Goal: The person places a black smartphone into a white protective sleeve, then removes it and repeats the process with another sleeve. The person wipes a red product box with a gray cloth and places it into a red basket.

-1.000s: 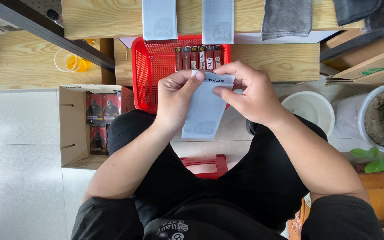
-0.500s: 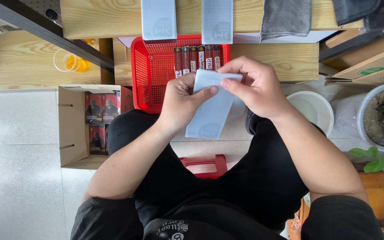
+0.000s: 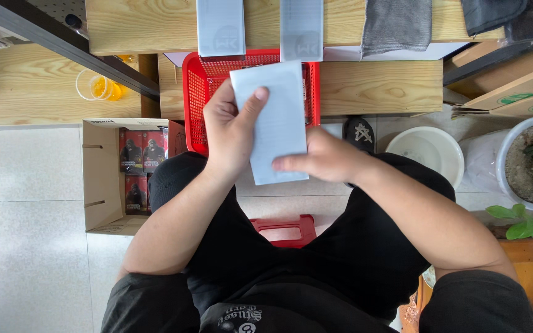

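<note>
Centre frame, above the red basket (image 3: pixel 194 98): left hand (image 3: pixel 232 126) pinches the pale flat pouch (image 3: pixel 272 117), right hand (image 3: pixel 322 160) grips its lower edge. Thin grip; pouch may slip or crease.

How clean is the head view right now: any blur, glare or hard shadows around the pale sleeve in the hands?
Head view: light is even and soft, with no hard shadows; the pale sleeve is sharp but nearly washed out, its surface detail faint; left hand and right hand show no motion blur; straight edges bow slightly toward the frame corners; the red basket stays crisp.
</note>
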